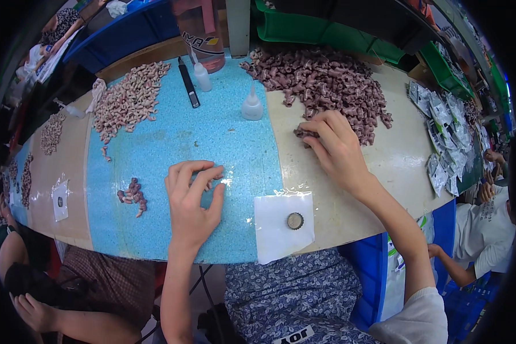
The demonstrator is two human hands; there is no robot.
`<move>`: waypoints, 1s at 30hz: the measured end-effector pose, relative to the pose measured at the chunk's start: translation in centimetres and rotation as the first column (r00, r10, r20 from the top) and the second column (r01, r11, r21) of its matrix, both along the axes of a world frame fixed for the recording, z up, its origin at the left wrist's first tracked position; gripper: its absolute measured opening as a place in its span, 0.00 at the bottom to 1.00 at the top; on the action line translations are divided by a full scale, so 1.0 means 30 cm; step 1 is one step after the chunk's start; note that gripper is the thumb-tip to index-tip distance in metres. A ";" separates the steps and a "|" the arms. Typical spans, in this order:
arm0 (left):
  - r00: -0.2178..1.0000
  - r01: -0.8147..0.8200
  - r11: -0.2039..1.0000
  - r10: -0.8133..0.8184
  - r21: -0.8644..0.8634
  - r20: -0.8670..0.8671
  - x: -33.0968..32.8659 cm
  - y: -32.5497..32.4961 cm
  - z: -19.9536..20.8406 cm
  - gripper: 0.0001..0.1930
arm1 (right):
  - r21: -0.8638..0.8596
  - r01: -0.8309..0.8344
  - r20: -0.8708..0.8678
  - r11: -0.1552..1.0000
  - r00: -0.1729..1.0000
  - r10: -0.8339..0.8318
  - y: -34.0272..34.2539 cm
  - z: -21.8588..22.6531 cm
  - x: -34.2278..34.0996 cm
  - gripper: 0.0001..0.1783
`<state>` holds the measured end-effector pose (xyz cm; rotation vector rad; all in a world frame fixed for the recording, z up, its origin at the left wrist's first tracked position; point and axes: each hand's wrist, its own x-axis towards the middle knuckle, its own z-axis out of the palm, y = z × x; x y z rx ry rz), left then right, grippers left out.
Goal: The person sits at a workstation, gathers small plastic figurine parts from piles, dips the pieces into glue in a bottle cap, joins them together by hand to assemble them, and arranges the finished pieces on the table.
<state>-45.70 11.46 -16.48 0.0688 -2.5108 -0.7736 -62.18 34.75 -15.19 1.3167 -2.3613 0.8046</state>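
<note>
My right hand (338,146) is pinching a small dark brown piece (301,133) between thumb and fingertips, at the near edge of a big pile of dark purple-brown molded pieces (321,80). Over the blue mat (229,143), my left hand (192,198) is half curled, its thumb and forefinger apart; I see nothing held there. To its left lies a small cluster of brown and pinkish pieces (133,196). A crimped metal bottle cap (294,221) rests on a white square sheet (266,229) at the near edge, between my forearms.
Farther left is a pile of pale pinkish pieces (129,100). A black cutter knife (188,83), two small squeeze bottles (252,106) and a large clear bottle (209,49) stand or lie at the back. Silver packets (447,132) heap on the right. Other people sit on both sides.
</note>
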 end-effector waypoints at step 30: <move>0.997 -0.021 0.444 -0.057 0.896 0.052 0.211 0.185 0.077 0.06 | -0.227 0.209 0.737 0.951 0.675 0.028 0.189 0.029 0.308 0.05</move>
